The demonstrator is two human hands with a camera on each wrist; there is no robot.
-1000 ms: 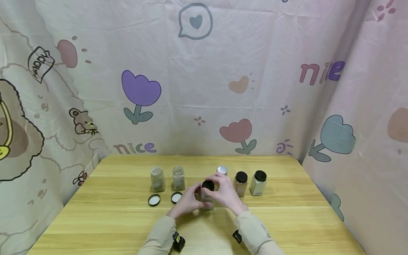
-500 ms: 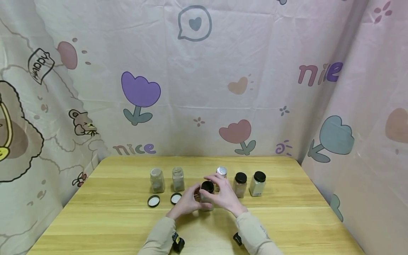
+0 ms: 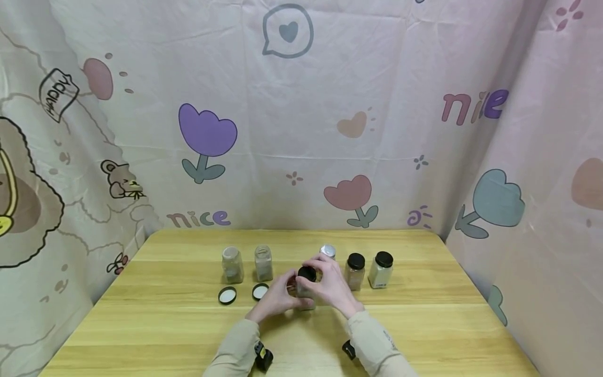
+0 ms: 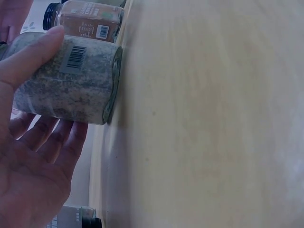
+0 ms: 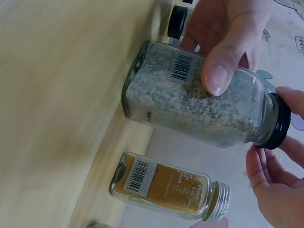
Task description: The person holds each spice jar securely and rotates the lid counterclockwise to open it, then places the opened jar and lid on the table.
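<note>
Evidently braced against turning, the speckled jar (image 5: 154, 92) is held upright at mid-desk (image 3: 155, 324), nearer the person than the other jars. The left hand (image 3: 277, 300) curls its fingers round the body; the right hand's (image 3: 331, 283) fingers grip the black lid (image 5: 280, 121) by its rim. Two loose lids (image 3: 227, 296) lie before lidless jars (image 3: 233, 268), perhaps keeping pairs matched.
</note>
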